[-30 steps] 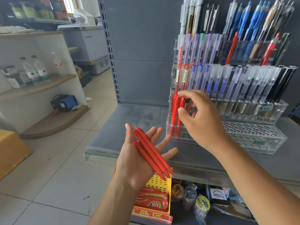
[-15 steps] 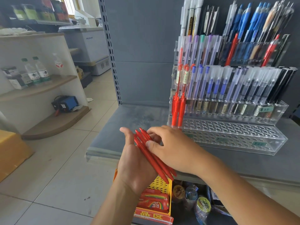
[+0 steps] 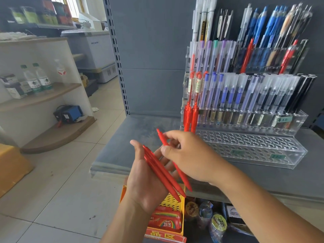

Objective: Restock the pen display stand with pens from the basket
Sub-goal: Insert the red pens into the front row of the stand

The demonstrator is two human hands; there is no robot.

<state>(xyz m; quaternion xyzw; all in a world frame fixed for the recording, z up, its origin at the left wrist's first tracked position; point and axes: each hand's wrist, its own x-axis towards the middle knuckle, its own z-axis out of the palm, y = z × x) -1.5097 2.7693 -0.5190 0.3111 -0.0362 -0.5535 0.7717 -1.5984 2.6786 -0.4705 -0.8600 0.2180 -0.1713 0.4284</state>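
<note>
The clear acrylic pen display stand (image 3: 249, 144) rises just beyond the right hand's pinch, with bare holes in its front tiers. The yellow basket (image 3: 172, 201) sits below the left hand (image 3: 145, 185), whose flat, relaxed palm cradles the loose red pens (image 3: 162, 174). The right hand (image 3: 191, 158) pinches one red pen (image 3: 162, 138) near its upper end. It looks light, stiff and smooth, so it may pivot; a mid-barrel hold seems steadier.

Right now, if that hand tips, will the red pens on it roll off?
Probably: the red pens look round and smooth and lie loose across the open left hand, so a tilt could roll them. They seem stiff and light: the right hand pinches one pen near its end and it shows no bend.
</note>
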